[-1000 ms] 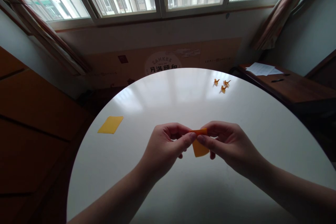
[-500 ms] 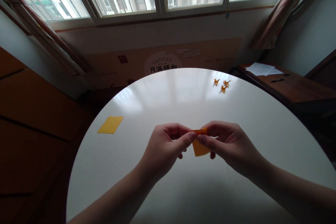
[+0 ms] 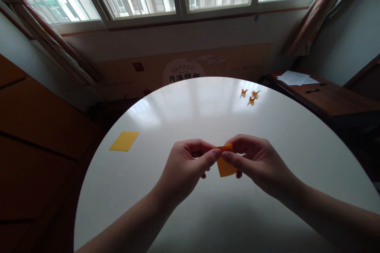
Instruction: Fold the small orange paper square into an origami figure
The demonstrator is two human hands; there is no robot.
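A small piece of orange-yellow origami paper [image 3: 227, 168] is held between both hands above the near half of the white table. Its top edge is folded over. My left hand [image 3: 190, 162] pinches the fold's left side between thumb and fingers. Closed on the same fold from the other side is my right hand [image 3: 252, 158], thumb in front and fingers behind. The two thumb tips almost meet on the paper. Part of the sheet hangs below the thumbs, and the fingers hide the rest.
Yellow square paper [image 3: 124, 141] lies on the left of the round white table [image 3: 184, 114]. Three small folded paper birds [image 3: 251, 100] stand at the back right. Beyond, a brown desk [image 3: 335, 97] carries white sheets [image 3: 293, 78] and a dark pen-like object [image 3: 312, 91].
Both hands keep their pinch on the paper. My right fingers have shifted slightly left and up along the fold. The birds and the yellow paper stay in place.
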